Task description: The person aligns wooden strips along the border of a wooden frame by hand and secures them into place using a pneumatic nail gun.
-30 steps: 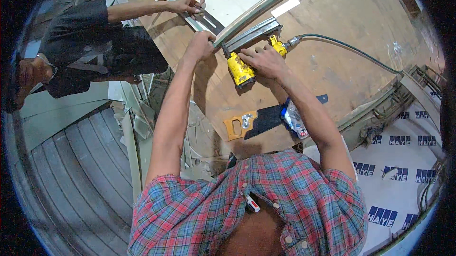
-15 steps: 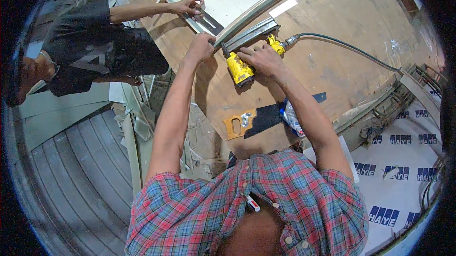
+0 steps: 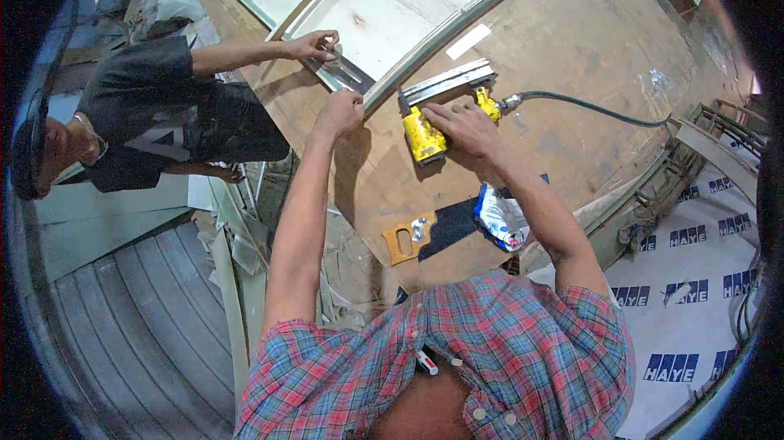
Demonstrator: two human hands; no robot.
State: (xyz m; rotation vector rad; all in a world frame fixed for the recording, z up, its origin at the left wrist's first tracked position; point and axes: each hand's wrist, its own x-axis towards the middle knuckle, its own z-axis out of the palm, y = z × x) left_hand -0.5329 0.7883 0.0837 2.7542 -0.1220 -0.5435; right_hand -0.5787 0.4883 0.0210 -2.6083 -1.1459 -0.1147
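My right hand (image 3: pixel 464 126) is wrapped round the handle of a yellow nail gun (image 3: pixel 426 140), which lies on its side with its silver magazine facing the frame. A dark air hose (image 3: pixel 588 100) runs from its coupling to the right. At the near corner of a pale green-grey frame (image 3: pixel 467 17), my left hand (image 3: pixel 340 113) has its fingers curled closed on the frame's end; the fingertips are partly hidden. A dark flat strip with a slot (image 3: pixel 353 73) lies at that corner, beside a co-worker's hand (image 3: pixel 315 46).
Nearer to me lie a handsaw (image 3: pixel 408 237) with an orange-yellow handle and a blue-and-white packet (image 3: pixel 501 218) on its blade. A white strip (image 3: pixel 468 42) rests on the wooden table (image 3: pixel 572 48). The co-worker (image 3: pixel 155 105) stands at the left; offcuts (image 3: pixel 231 277) lean below.
The nail gun has come slightly away from the frame's edge with my right hand on it. My left hand stays at the frame's corner. The view has shifted, showing more of the frame and packet.
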